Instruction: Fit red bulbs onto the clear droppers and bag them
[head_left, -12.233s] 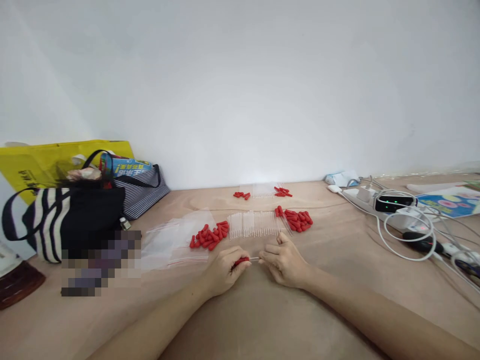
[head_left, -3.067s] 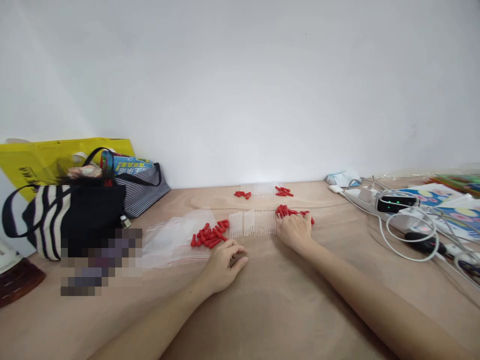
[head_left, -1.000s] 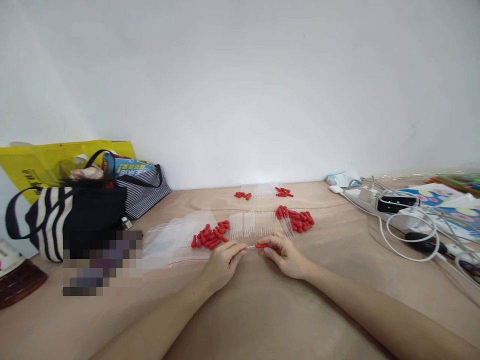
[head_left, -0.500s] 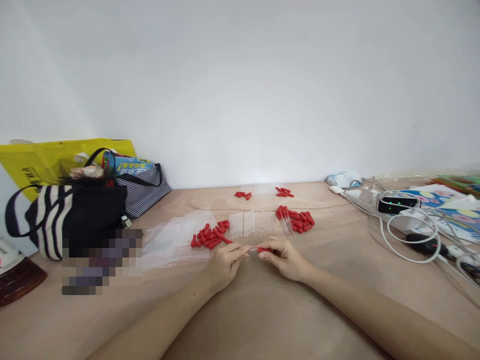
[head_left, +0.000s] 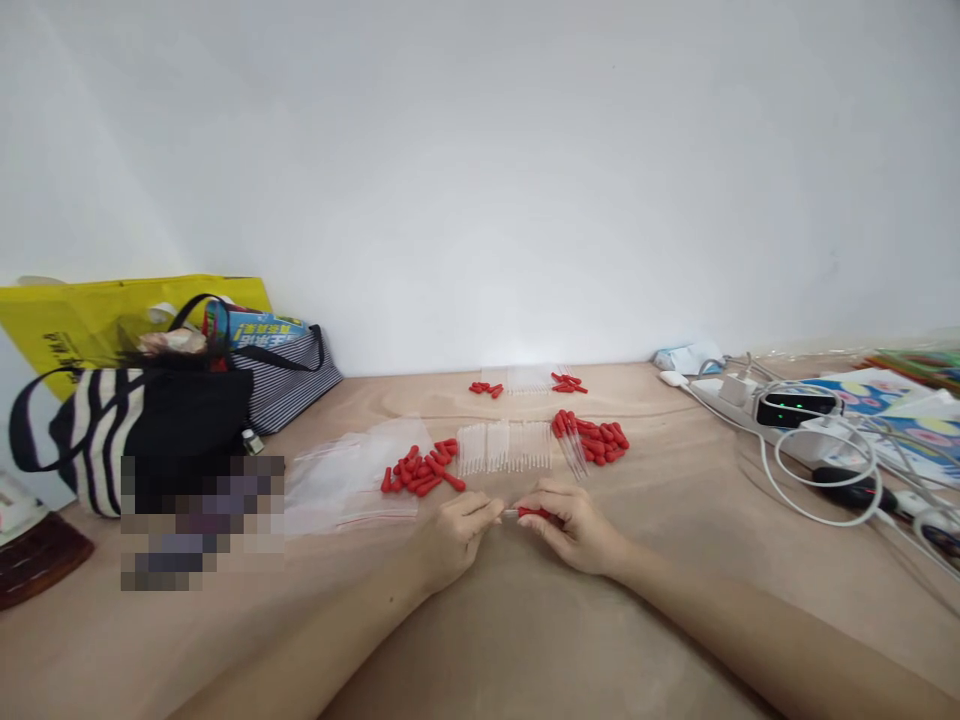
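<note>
Grasping a small, red, rubber-looking bulb in the right hand, and a thin, pale tube in the left hand. Holding both end to end over the tan bench.

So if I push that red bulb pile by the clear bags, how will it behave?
The red bulbs would probably roll in arcs, being rounded and wider at one end. They lie loosely heaped, so nudging one likely shifts its neighbours.

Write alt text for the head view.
The left hand holds a thin pale tube and the right hand a red bulb at its end, over a table. Behind lies a row of clear tubes between red bulb piles.
</note>
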